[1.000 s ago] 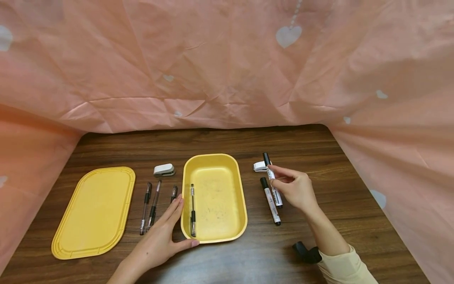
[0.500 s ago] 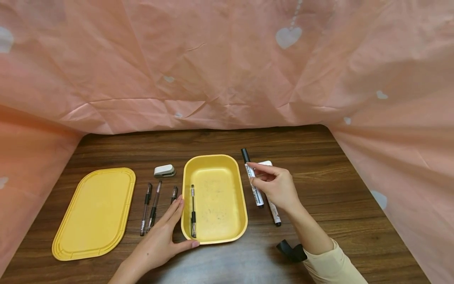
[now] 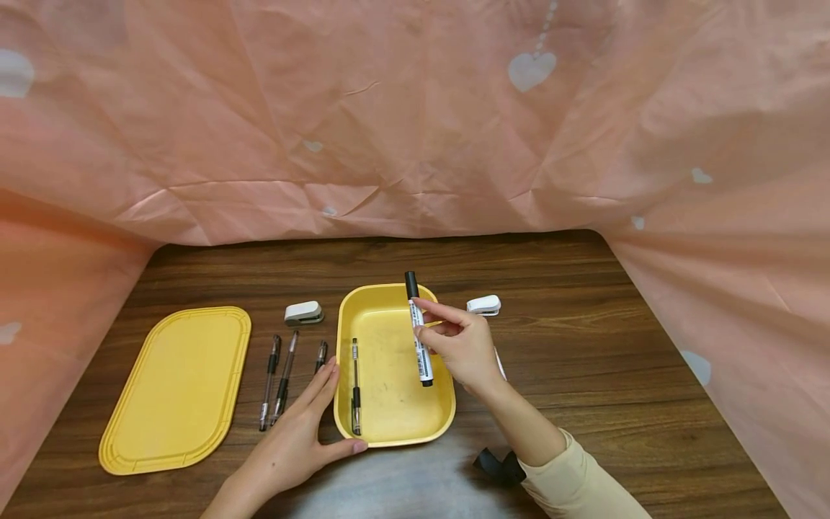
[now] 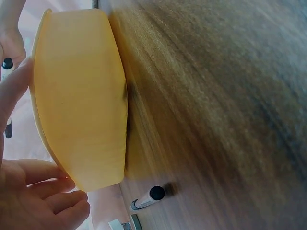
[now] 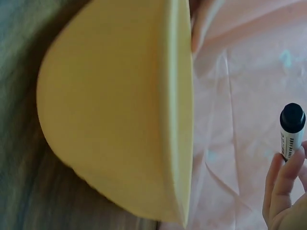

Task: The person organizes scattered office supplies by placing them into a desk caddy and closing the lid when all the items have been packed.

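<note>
A white marker with a black cap [image 3: 418, 346] is pinched between the thumb and fingers of my right hand [image 3: 462, 347]. It tilts over the right part of the yellow box [image 3: 447, 425], above the floor of the box. My left hand [image 3: 292, 440] touches the box's near left corner, fingers along the left side and thumb at the front rim. Inside the box, along its left wall, lies a black gel pen [image 3: 356, 389]. The right wrist view shows the marker's black end [image 5: 292, 117] and the box's outer wall [image 5: 110, 110].
Left of the box lie several black pens [image 3: 269, 386] and a white stapler [image 3: 303, 312]. A flat yellow lid [image 3: 175, 389] is at the far left. To the right are another white stapler [image 3: 485, 305] and a second marker [image 3: 500, 364], mostly hidden by my right hand.
My right hand has carried the marker left from beside the other marker to over the box. My left hand stays at the box's corner.
</note>
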Demonstrator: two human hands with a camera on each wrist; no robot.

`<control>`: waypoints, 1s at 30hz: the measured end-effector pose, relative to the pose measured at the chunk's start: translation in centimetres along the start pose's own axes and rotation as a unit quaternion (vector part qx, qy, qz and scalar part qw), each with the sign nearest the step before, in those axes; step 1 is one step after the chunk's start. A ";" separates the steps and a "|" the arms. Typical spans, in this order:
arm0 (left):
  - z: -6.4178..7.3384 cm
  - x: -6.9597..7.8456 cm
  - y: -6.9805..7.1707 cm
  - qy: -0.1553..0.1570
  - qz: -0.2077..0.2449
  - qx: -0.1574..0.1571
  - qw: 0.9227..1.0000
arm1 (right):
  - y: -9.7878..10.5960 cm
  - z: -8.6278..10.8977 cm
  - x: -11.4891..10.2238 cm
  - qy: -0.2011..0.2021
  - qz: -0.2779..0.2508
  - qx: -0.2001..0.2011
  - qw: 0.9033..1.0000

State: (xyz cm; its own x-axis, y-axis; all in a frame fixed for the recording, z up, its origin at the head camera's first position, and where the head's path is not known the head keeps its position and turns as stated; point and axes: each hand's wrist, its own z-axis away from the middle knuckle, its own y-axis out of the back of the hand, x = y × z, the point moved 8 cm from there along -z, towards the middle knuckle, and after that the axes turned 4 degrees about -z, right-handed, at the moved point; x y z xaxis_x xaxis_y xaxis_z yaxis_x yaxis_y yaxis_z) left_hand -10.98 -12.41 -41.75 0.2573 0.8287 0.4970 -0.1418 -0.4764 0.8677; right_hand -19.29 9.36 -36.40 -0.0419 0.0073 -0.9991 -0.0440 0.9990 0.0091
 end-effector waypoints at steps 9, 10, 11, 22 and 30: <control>0.0 0.0 0.1 -0.004 -0.004 0.007 1.000 | -2.4 0.7 1.9 -0.033 -0.042 0.014 0.998; 0.0 0.0 0.1 -0.004 -0.004 0.008 1.000 | -2.6 0.7 2.1 -0.036 -0.047 0.014 0.998; 0.0 0.0 0.1 -0.005 -0.004 0.009 1.000 | -2.8 0.8 2.3 -0.038 -0.050 0.013 0.998; 0.0 -0.1 0.1 -0.007 -0.005 0.008 1.000 | -4.3 1.0 4.2 -0.071 -0.040 0.020 0.996; 0.1 0.1 0.2 -0.012 -0.006 0.013 1.000 | -5.2 1.0 5.8 -0.095 -0.019 0.021 0.995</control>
State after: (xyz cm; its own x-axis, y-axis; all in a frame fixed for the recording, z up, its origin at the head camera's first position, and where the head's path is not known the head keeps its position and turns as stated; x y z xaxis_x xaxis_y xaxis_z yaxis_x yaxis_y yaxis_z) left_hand -10.92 -12.45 -41.56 0.2826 0.8269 0.4862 -0.1140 -0.4743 0.8729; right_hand -18.33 4.22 -42.28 0.1478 -0.0258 -0.9887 0.0003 0.9997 -0.0260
